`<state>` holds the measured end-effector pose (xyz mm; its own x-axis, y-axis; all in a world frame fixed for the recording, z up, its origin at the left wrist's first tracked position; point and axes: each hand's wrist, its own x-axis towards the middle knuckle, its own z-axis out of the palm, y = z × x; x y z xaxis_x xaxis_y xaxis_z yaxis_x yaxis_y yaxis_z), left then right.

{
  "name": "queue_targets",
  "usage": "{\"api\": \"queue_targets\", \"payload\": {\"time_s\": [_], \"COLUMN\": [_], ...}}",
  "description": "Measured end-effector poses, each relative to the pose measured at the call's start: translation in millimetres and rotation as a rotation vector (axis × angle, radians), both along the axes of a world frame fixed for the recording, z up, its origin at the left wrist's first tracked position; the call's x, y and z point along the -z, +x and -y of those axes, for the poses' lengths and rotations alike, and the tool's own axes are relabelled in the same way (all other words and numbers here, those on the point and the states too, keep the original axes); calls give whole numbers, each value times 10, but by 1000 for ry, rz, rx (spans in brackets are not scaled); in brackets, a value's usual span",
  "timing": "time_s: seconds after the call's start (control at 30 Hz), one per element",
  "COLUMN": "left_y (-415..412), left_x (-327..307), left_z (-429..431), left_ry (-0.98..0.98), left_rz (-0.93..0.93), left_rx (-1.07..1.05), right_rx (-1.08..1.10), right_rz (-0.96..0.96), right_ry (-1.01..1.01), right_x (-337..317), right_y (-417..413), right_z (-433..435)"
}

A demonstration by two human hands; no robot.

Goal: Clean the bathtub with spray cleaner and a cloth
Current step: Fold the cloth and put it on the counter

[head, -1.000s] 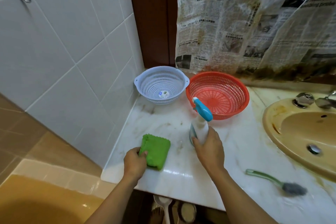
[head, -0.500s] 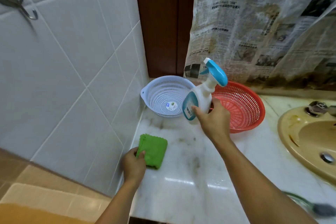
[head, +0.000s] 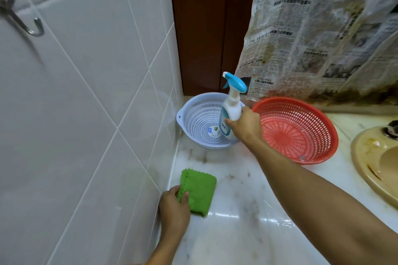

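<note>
Your right hand [head: 244, 126] sits near the centre of the frame with its fingers curled round the body of the spray bottle [head: 230, 107], which you hold off the counter [head: 237, 232], nearly upright, its blue trigger head uppermost and the nozzle pointing to the upper left. The bottle shows in front of the pale blue colander [head: 202, 121]; whether it touches the colander's rim cannot be told. Just to the right of that stands the red colander [head: 301, 133], tilted. Low in the frame, left of centre, your left hand [head: 174, 208] pinches the near left corner of the folded green cloth [head: 199, 190], which lies flat on the counter beside the tiled wall [head: 86, 114]. A beige basin [head: 366, 163] is at the right edge, and a hook [head: 32, 28] hangs in the upper left.
</note>
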<state>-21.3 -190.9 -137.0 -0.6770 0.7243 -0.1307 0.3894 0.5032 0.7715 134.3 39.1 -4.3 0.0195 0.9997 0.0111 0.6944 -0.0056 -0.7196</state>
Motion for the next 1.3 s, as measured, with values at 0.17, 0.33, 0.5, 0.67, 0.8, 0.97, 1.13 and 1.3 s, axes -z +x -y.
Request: {"api": "queue_targets", "payload": {"time_s": [0.17, 0.33, 0.5, 0.67, 0.8, 0.97, 1.13, 1.3], "left_y": [-18, -28, -59, -127, -139, -122, -83, -12], "left_x": [60, 70, -36, -97, -83, -104, -175, -258], "left_z": [-27, -51, -114, -132, -120, -89, -84, -40], "left_ry": [-12, -53, -145, -118, -94, -78, -56, 39], "left_rz": [-23, -54, -5, 122, 184, 234, 236, 270], "left_rx": [9, 35, 124, 109, 85, 68, 65, 26], "right_rx": [-37, -96, -213, -229, -294, -234, -217, -181], "right_rz": [92, 164, 309, 247, 341, 385, 337, 138], "right_ry": [-27, -18, -92, -162, -229, -216, -208, -109], "right_x": [106, 92, 83, 130, 161, 271, 213, 152], "right_y": [-87, -244, -331, -251, -218, -177, -144, 17], "right_z": [-115, -190, -233, -255, -195, -141, -142, -31]}}
